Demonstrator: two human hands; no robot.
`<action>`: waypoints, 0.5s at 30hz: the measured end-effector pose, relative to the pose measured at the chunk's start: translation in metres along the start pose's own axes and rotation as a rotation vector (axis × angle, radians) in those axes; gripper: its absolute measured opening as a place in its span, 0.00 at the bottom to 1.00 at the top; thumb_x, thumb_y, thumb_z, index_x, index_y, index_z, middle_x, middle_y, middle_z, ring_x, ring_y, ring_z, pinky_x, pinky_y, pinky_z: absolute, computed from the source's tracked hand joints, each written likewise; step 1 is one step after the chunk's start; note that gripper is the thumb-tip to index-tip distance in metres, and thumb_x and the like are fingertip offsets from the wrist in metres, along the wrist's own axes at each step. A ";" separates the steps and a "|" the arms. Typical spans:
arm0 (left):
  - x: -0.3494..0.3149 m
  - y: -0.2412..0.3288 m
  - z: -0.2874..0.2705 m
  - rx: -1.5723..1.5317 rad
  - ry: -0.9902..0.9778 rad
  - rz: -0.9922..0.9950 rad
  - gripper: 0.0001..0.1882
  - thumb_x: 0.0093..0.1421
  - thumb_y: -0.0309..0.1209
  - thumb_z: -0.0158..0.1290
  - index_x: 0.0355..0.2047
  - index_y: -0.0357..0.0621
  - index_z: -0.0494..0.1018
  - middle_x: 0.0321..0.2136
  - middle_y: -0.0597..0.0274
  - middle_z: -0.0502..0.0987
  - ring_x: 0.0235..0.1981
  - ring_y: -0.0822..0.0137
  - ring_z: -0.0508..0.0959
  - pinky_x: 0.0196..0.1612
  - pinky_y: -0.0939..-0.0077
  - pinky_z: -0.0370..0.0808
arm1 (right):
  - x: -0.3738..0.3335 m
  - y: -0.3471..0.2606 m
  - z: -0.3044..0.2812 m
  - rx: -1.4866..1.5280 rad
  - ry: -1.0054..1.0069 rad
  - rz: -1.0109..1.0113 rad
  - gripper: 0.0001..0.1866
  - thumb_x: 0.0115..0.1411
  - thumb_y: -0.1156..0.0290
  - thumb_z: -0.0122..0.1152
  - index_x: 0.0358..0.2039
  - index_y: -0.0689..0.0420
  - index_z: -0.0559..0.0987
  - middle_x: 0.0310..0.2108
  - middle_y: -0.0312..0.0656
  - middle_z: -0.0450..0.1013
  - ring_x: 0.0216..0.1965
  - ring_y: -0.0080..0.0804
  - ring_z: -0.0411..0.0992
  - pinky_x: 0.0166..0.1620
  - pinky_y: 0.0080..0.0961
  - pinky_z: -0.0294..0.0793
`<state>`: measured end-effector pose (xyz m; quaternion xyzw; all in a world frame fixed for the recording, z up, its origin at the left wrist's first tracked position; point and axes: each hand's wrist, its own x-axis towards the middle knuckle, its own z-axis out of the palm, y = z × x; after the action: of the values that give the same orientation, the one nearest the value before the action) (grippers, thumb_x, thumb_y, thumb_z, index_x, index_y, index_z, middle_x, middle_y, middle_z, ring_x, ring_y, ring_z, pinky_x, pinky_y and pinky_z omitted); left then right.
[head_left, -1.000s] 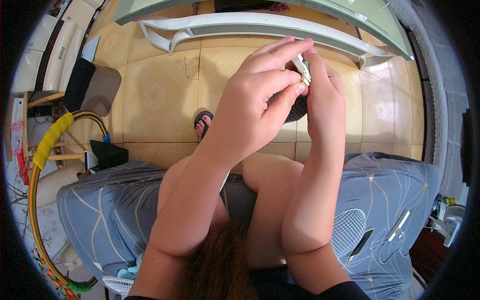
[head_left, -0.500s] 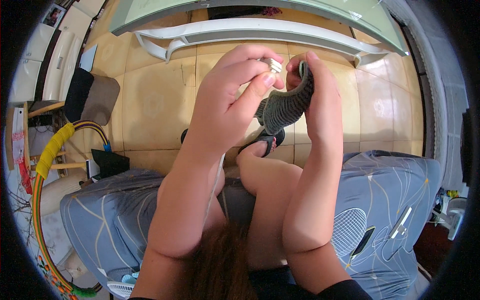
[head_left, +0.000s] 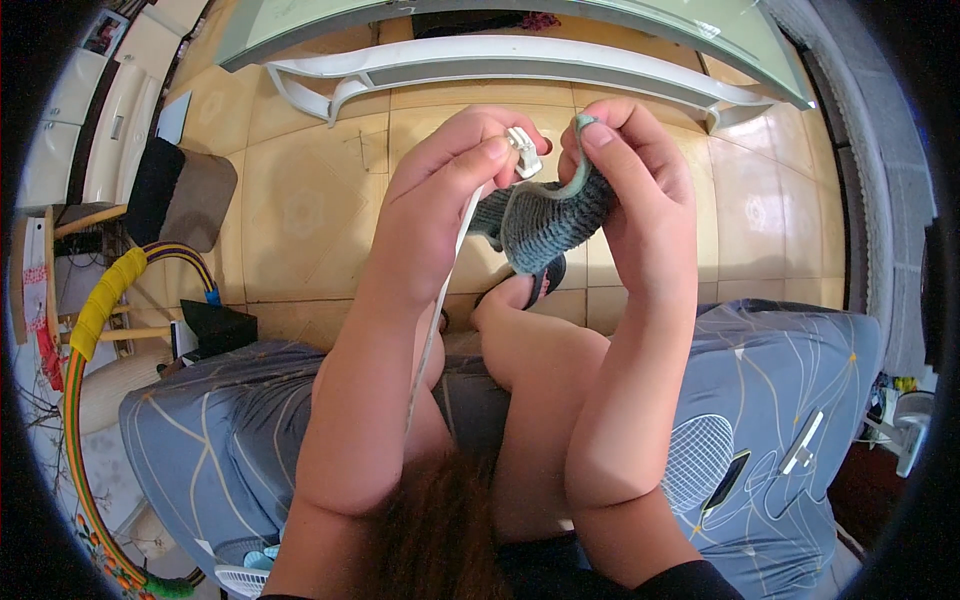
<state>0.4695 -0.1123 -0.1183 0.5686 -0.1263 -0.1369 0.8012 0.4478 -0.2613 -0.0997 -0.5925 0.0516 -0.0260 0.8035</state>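
1. The ribbed knitted piece [head_left: 555,228] is showing grey-green, with a paler green edge band [head_left: 583,172].
2. The small plastic piece [head_left: 525,157] and the thin cord [head_left: 439,300] are both appearing white.
3. The cloth cover [head_left: 775,360] is displaying blue-grey, crossed by pale lines with small yellow-orange dots.
4. The floor tiles [head_left: 300,215] are showing yellowish beige with faint flower-like motifs.
5. The hoop [head_left: 72,420] is carrying green and orange stripes, plus a yellow wrap [head_left: 106,290].
6. The tabletop [head_left: 335,14] is looking pale green.

Bright light, soft shadows, pale glare on floor tiles [head_left: 744,215], bowed edges, black fisheye rim
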 end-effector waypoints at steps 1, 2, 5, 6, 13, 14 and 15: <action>0.000 0.001 0.000 -0.019 0.014 -0.009 0.11 0.57 0.32 0.39 0.23 0.38 0.64 0.37 0.56 0.69 0.35 0.69 0.67 0.45 0.79 0.62 | 0.000 0.001 0.000 -0.017 -0.033 -0.002 0.07 0.56 0.71 0.54 0.33 0.60 0.70 0.25 0.36 0.68 0.27 0.21 0.64 0.32 0.16 0.62; 0.000 0.000 0.000 -0.019 0.016 -0.010 0.11 0.57 0.32 0.39 0.23 0.38 0.64 0.37 0.56 0.69 0.35 0.69 0.67 0.45 0.79 0.62 | 0.000 0.000 0.000 -0.016 -0.034 -0.001 0.07 0.56 0.71 0.54 0.33 0.60 0.70 0.25 0.36 0.68 0.27 0.21 0.64 0.32 0.16 0.62; 0.000 -0.003 -0.002 0.011 -0.023 -0.030 0.11 0.56 0.33 0.40 0.23 0.38 0.63 0.35 0.59 0.67 0.34 0.70 0.66 0.44 0.81 0.61 | 0.000 0.000 0.001 -0.021 -0.072 0.007 0.08 0.55 0.73 0.56 0.34 0.61 0.71 0.24 0.36 0.70 0.26 0.19 0.65 0.31 0.15 0.63; 0.000 -0.002 -0.001 0.023 -0.028 0.001 0.11 0.56 0.33 0.40 0.22 0.39 0.62 0.34 0.60 0.67 0.34 0.71 0.65 0.43 0.81 0.60 | 0.000 0.001 0.000 -0.019 -0.076 -0.009 0.07 0.55 0.74 0.57 0.33 0.60 0.71 0.24 0.35 0.71 0.25 0.16 0.66 0.29 0.13 0.64; -0.001 0.001 0.006 0.159 -0.027 0.107 0.09 0.54 0.28 0.42 0.19 0.38 0.62 0.28 0.62 0.66 0.31 0.71 0.64 0.38 0.80 0.61 | 0.001 0.003 0.002 -0.026 -0.055 -0.112 0.04 0.53 0.77 0.60 0.28 0.60 0.73 0.24 0.32 0.73 0.25 0.11 0.66 0.28 0.09 0.65; -0.002 0.001 0.006 0.159 -0.027 0.106 0.09 0.54 0.28 0.42 0.19 0.38 0.62 0.28 0.62 0.66 0.31 0.71 0.64 0.38 0.80 0.61 | 0.001 0.003 0.003 -0.026 -0.055 -0.110 0.04 0.53 0.77 0.60 0.28 0.60 0.73 0.24 0.32 0.73 0.25 0.11 0.66 0.28 0.09 0.65; -0.002 0.000 0.006 0.168 -0.031 0.124 0.09 0.54 0.28 0.42 0.19 0.38 0.61 0.27 0.62 0.65 0.30 0.71 0.63 0.36 0.80 0.61 | 0.001 0.003 0.004 -0.023 -0.045 -0.100 0.03 0.53 0.78 0.60 0.27 0.60 0.74 0.23 0.31 0.72 0.24 0.11 0.66 0.27 0.09 0.64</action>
<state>0.4655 -0.1173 -0.1163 0.6225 -0.1847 -0.0849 0.7558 0.4489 -0.2568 -0.1011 -0.6039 0.0039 -0.0522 0.7953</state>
